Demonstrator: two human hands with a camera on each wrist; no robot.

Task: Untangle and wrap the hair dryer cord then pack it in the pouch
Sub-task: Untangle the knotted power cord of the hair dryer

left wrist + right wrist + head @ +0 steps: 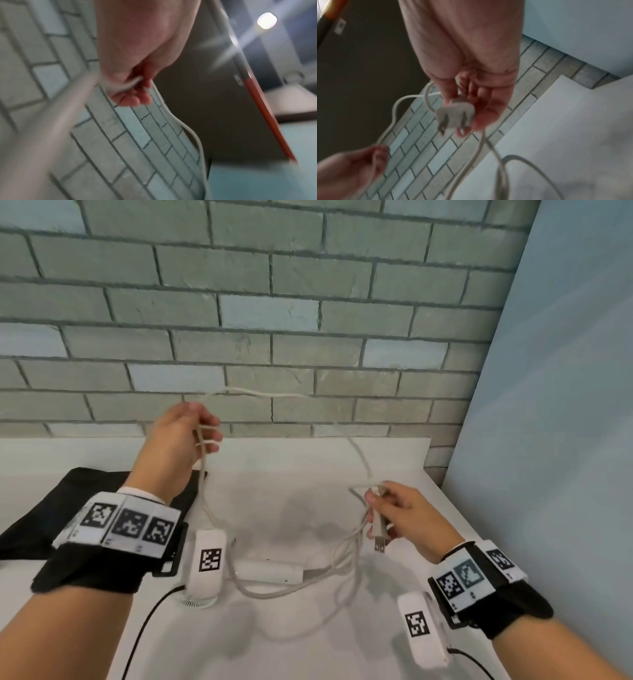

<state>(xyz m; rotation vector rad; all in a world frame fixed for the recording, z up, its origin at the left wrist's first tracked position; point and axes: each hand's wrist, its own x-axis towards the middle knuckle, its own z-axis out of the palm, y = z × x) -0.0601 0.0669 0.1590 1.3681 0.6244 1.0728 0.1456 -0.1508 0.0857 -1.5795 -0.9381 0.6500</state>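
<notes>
A white hair dryer (270, 572) lies on the white table (308, 460), partly hidden behind my left wrist camera. Its white cord (356, 542) loops over the table and rises to both hands. My left hand (191, 436) is raised near the wall with its fingers curled round the cord (130, 84). My right hand (387, 508) holds the white plug (378, 530) above the table, prongs pointing down; the plug (456, 115) shows between thumb and fingers (485, 108). A slack length of cord (274, 395) arcs in the air between the hands. The black pouch (44, 515) lies flat at the left.
A grey brick wall (274, 320) stands behind the table and a pale blue panel (555, 405) closes the right side. Black cables (147, 625) from the wrist cameras trail near the table's front.
</notes>
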